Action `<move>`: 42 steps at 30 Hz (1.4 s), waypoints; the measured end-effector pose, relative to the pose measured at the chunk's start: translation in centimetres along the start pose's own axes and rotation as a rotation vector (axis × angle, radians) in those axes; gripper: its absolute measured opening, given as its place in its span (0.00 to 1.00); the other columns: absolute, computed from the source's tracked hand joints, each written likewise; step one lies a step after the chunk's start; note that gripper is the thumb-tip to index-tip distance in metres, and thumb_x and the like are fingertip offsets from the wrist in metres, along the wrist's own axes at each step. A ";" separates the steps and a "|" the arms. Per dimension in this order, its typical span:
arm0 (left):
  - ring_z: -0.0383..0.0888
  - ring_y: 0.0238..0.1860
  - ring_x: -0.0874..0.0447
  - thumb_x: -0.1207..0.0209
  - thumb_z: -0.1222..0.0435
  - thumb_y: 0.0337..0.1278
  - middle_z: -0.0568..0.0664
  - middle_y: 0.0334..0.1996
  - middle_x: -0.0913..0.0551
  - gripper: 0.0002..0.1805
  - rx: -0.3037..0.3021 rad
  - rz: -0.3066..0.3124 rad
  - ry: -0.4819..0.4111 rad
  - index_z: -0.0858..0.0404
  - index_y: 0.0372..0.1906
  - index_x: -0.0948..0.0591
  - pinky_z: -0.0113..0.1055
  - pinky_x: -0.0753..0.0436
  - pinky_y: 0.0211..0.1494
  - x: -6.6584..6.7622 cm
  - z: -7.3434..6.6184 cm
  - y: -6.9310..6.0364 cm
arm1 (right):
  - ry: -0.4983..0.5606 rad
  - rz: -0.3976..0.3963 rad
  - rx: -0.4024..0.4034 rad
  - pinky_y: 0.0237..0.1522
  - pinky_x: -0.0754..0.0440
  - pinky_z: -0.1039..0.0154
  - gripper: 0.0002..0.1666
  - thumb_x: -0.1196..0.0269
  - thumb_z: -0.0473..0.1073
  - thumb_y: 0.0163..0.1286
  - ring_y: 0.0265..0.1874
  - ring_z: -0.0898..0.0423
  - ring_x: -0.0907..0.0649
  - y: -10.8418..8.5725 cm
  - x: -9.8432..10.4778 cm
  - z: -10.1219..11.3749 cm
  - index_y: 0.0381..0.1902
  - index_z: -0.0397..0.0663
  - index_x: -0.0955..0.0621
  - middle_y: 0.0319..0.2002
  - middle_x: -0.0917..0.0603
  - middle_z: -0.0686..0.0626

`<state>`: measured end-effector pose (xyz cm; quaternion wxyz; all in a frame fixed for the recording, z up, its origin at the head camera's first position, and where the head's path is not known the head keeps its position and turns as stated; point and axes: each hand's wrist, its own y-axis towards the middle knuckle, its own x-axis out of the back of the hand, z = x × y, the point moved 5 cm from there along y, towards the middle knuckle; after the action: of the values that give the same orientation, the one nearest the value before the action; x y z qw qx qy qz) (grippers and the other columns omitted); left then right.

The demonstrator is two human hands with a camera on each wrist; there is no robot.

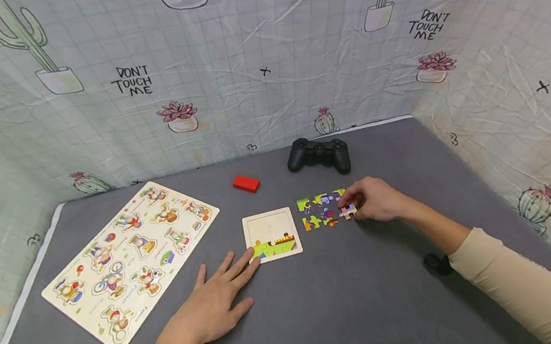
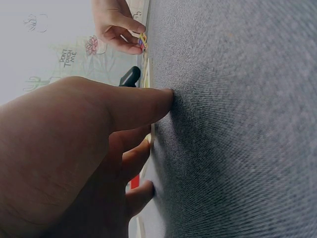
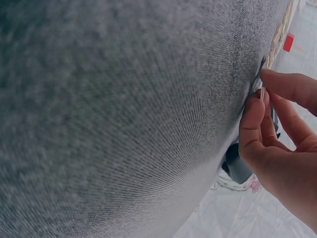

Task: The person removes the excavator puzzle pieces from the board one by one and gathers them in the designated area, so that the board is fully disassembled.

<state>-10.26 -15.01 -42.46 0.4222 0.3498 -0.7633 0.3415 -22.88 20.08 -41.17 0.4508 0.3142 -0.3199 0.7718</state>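
Observation:
In the head view my right hand (image 1: 378, 198) pinches a purple puzzle piece (image 1: 347, 210) between thumb and fingers; the right wrist view shows the thin edge of that puzzle piece (image 3: 263, 93) in the pinch. Beside it lie several loose puzzle pieces (image 1: 314, 222), green, purple and red. To their left is a small wooden puzzle tray (image 1: 269, 220), its bottom row filled with joined green pieces (image 1: 275, 247). My left hand (image 1: 214, 301) rests on the cloth with fingers spread, fingertips at the tray's lower left corner.
A large wooden picture board (image 1: 129, 263) lies at the left. Behind the tray is a red block (image 1: 246, 183), and a black game controller (image 1: 318, 155) stands behind the loose pieces. Grey cloth (image 1: 336, 304) covers the table, with a printed curtain (image 1: 255, 104) around it.

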 end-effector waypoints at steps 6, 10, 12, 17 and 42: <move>0.57 0.85 0.54 0.38 0.54 0.73 0.37 0.85 0.50 0.40 -0.003 -0.003 0.001 0.45 0.83 0.41 0.79 0.58 0.76 -0.1 0.0 0.0 | -0.030 -0.012 0.011 0.44 0.20 0.58 0.20 0.27 0.28 0.59 0.41 0.52 0.19 0.0 0.0 0.0 0.49 0.47 0.10 0.44 0.13 0.46; 0.57 0.85 0.54 0.38 0.54 0.73 0.37 0.85 0.50 0.40 -0.003 -0.004 0.002 0.45 0.83 0.41 0.79 0.58 0.76 -0.1 0.0 0.0 | -0.051 -0.018 0.019 0.45 0.20 0.57 0.20 0.27 0.29 0.59 0.42 0.51 0.18 0.0 -0.1 0.0 0.50 0.48 0.10 0.45 0.12 0.47; 0.56 0.85 0.53 0.38 0.54 0.73 0.37 0.85 0.50 0.40 -0.003 -0.008 0.006 0.45 0.83 0.41 0.79 0.58 0.76 -0.1 0.0 0.0 | -0.060 -0.024 0.023 0.46 0.19 0.55 0.20 0.26 0.30 0.59 0.43 0.51 0.18 0.0 -0.1 0.0 0.50 0.48 0.10 0.45 0.11 0.47; 0.57 0.85 0.53 0.38 0.54 0.72 0.38 0.85 0.50 0.40 -0.005 -0.011 0.014 0.45 0.83 0.40 0.79 0.57 0.75 -0.1 0.0 0.0 | -0.065 -0.030 0.029 0.48 0.19 0.53 0.20 0.25 0.30 0.59 0.43 0.51 0.17 -0.1 -0.1 -0.1 0.49 0.49 0.09 0.45 0.11 0.47; 0.57 0.85 0.52 0.39 0.54 0.73 0.39 0.85 0.51 0.40 -0.019 -0.006 0.033 0.46 0.83 0.41 0.79 0.56 0.75 0.1 -0.1 -0.1 | -0.057 -0.019 0.042 0.50 0.19 0.53 0.21 0.23 0.31 0.58 0.45 0.51 0.17 0.1 0.0 -0.3 0.50 0.50 0.10 0.46 0.12 0.48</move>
<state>-10.18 -14.99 -42.30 0.4392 0.3425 -0.7584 0.3385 -23.07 20.28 -41.43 0.4424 0.3485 -0.3131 0.7647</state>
